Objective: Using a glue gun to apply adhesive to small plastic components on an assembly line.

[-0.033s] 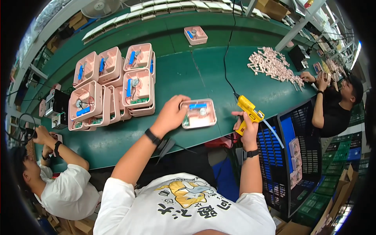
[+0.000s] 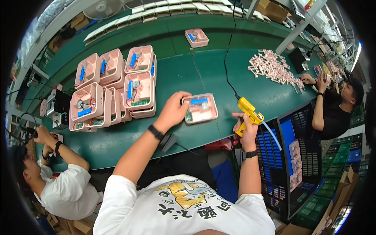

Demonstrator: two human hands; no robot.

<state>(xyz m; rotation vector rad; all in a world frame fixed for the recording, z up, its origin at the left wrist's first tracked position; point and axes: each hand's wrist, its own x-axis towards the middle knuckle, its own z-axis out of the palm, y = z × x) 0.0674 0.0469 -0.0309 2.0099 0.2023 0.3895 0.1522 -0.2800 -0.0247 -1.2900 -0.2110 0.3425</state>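
My left hand [image 2: 176, 110] is closed on the left side of a pink plastic housing [image 2: 214, 112] on the green bench. Inside it sit a blue cylindrical battery [image 2: 198, 101], a round grey part [image 2: 204, 105] and a bit of green circuit board [image 2: 188, 116]. To its right, my right hand [image 2: 248, 130] grips a yellow hot glue gun [image 2: 247, 109] by the handle. A pale blue glue stick [image 2: 273, 135] sticks out of the gun's back, and a black cord [image 2: 226, 58] runs upward from it. The gun's nozzle is apart from the housing.
Stacked pink housings [image 2: 140, 88] stand on the left of the bench [image 2: 172, 74]. One more housing [image 2: 197, 38] sits at the back. Small pink parts [image 2: 270, 66] lie heaped at the right. A black crate [image 2: 288, 196] stands near my right arm. Co-workers sit on both sides.
The housing in my left hand sits slightly farther right and a little turned. The glue gun stays in my right hand, almost unmoved.
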